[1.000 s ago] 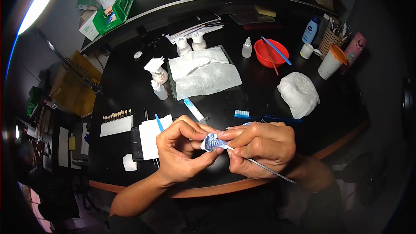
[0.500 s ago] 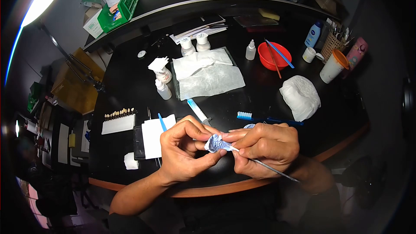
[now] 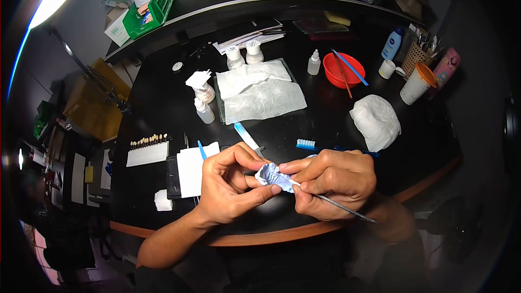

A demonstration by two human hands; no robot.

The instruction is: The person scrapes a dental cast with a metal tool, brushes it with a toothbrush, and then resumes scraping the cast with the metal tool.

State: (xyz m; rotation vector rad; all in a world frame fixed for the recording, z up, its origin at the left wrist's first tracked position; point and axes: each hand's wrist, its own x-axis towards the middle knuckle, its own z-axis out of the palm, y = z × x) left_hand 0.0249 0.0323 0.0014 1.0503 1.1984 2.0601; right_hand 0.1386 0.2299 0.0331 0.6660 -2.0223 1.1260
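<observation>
Between the thumb and fingers of my left hand (image 3: 230,184) is a small, pale blue, hollow piece with a rough rim, like a dental cast (image 3: 275,177). My right hand (image 3: 336,184) grips a thin metal-handled tool (image 3: 347,210) like a pen, its pale tip against the cast's right end. Fingertips of the right hand also touch the cast's edge. Just beyond the hands lie a syringe (image 3: 248,136) with blue contents and a blue toothbrush (image 3: 306,144). Fingers cover part of the cast.
Left of my hands are a white paper pad (image 3: 192,171) and a tooth shade guide (image 3: 147,153). Farther back lies a tissue-covered slab (image 3: 264,100) beside small bottles. To the right are a crumpled white cloth (image 3: 377,122), a red bowl (image 3: 337,78) and an orange-lidded cup (image 3: 418,84).
The cast has tilted slightly, and more of its inside shows. The right hand and its tool have shifted a little; a blue piece behind the fingers is now mostly hidden.
</observation>
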